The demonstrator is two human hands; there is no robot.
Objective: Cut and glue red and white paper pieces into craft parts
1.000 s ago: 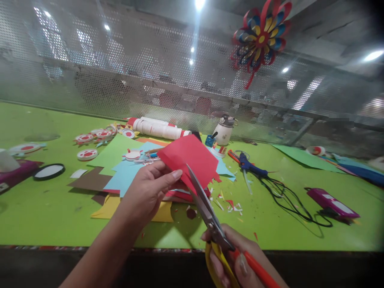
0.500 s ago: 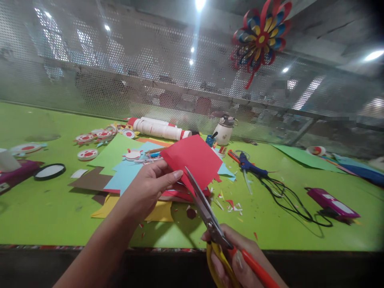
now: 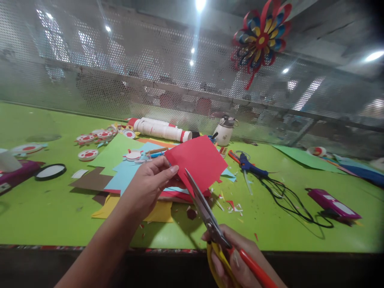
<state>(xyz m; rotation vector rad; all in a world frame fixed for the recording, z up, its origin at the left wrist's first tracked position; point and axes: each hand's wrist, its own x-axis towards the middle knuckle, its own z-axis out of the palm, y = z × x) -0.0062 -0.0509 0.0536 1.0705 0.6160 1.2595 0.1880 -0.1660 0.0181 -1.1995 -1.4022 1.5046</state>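
Note:
My left hand (image 3: 148, 187) pinches a red sheet of paper (image 3: 200, 162) by its left edge and holds it up above the green table (image 3: 45, 212). My right hand (image 3: 237, 260) grips scissors (image 3: 207, 212) with yellow and red handles at the table's near edge. The steel blades point up and left, and their tip meets the lower edge of the red paper. Under the paper lies a pile of coloured sheets (image 3: 126, 176): green, light blue, brown, yellow.
Red paper scraps (image 3: 231, 206) lie right of the pile. A blue glue gun (image 3: 250, 168) with a black cable, a purple device (image 3: 333, 203), white roll (image 3: 159, 129), white bottle (image 3: 224, 131), round paper discs (image 3: 93, 140) and black-rimmed disc (image 3: 50, 171) sit around. A mesh wall bears a paper flower (image 3: 261, 38).
The red paper has turned and shifted slightly right in my left hand. The scissors stay at its lower edge, blades a little further in.

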